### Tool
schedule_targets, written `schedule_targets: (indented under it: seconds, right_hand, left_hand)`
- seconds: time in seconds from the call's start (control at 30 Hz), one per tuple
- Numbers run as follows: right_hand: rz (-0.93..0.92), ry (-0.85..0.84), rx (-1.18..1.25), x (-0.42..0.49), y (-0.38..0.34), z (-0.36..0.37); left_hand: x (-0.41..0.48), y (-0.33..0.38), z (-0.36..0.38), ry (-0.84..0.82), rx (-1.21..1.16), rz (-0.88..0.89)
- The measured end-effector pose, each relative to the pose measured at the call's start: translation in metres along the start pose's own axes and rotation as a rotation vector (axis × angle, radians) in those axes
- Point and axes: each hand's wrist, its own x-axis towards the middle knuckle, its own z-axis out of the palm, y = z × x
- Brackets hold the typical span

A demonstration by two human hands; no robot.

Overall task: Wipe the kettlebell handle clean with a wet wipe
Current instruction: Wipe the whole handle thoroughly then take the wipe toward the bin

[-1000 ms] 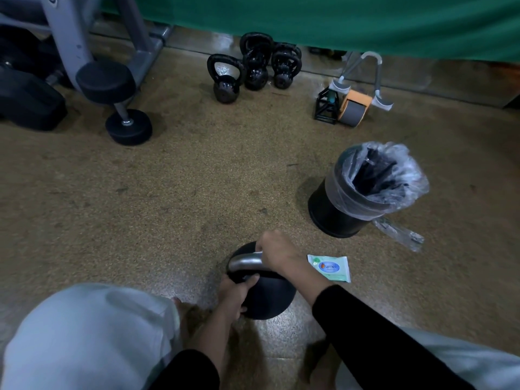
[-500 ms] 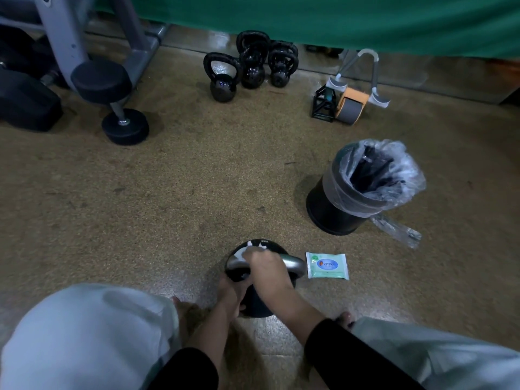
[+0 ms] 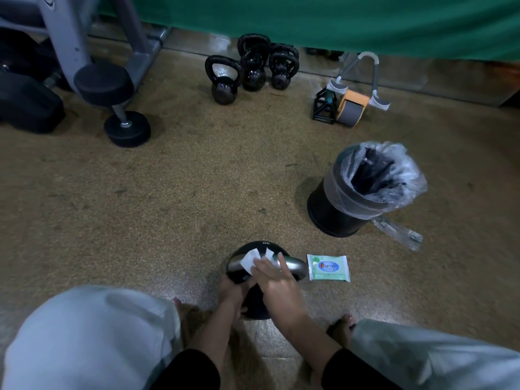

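Observation:
A black kettlebell [image 3: 254, 308] with a silver handle [image 3: 294, 266] stands on the floor between my knees. My right hand [image 3: 277, 280] lies over the middle of the handle and presses a white wet wipe [image 3: 253, 258] onto its left half. The wipe's corners stick out past my fingers. My left hand [image 3: 232, 292] grips the kettlebell's left side below the handle and steadies it. A green pack of wet wipes [image 3: 328, 267] lies flat on the floor just right of the handle.
A black bin [image 3: 334, 209] lined with a clear bag stands to the far right. Three small kettlebells [image 3: 247, 74], an ab roller [image 3: 350, 106], a dumbbell [image 3: 118, 108] and a machine frame [image 3: 64, 32] stand along the back by a green curtain [image 3: 337, 21].
My right hand slid left along the handle, from its right end to the middle, with the wipe now showing under the fingers. The left hand stayed on the kettlebell's side.

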Motion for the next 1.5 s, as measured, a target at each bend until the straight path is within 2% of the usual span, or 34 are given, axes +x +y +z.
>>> schedule_targets:
  seconds: [0.1,0.3,0.43,0.5,0.67,0.83,0.9,1.07,1.17,1.33,1.5]
  right_hand:
    - [0.06,0.015,-0.007,0.005,0.003,0.0]
    - [-0.049,0.041,0.025,-0.011,-0.004,0.005]
    - [-0.01,0.065,0.036,-0.007,0.009,0.002]
    - [0.025,0.02,0.052,0.004,0.006,0.0]
    - [-0.02,0.001,0.036,-0.007,0.001,0.007]
    - [0.093,0.067,0.016,0.002,0.008,-0.004]
    - [0.132,0.045,0.029,0.012,0.004,-0.003]
    - [0.113,0.052,0.042,0.006,-0.004,-0.004]
    - [0.185,-0.027,0.017,0.013,0.002,-0.01]
    - [0.179,-0.221,-0.01,0.042,0.0,-0.015]
    - [0.189,-0.256,0.001,0.034,0.006,-0.024]
  left_hand:
    - [0.002,-0.001,0.0,-0.005,-0.015,0.003]
    - [0.0,0.0,-0.001,0.013,0.027,0.008]
    - [-0.002,0.003,0.0,0.017,-0.002,0.017]
    - [-0.004,0.002,0.001,0.017,-0.004,0.012]
    - [-0.002,0.0,-0.002,0.0,0.022,0.017]
    - [0.0,0.0,0.0,0.017,-0.019,0.011]
    - [0.0,-0.002,0.0,0.01,-0.012,0.013]
    - [-0.003,0.0,0.0,0.013,-0.001,0.027]
    - [-0.003,0.001,0.0,-0.007,-0.03,0.018]
    - [-0.003,0.0,0.0,-0.021,-0.025,0.024]
    - [-0.004,0.002,-0.001,-0.042,-0.041,0.003]
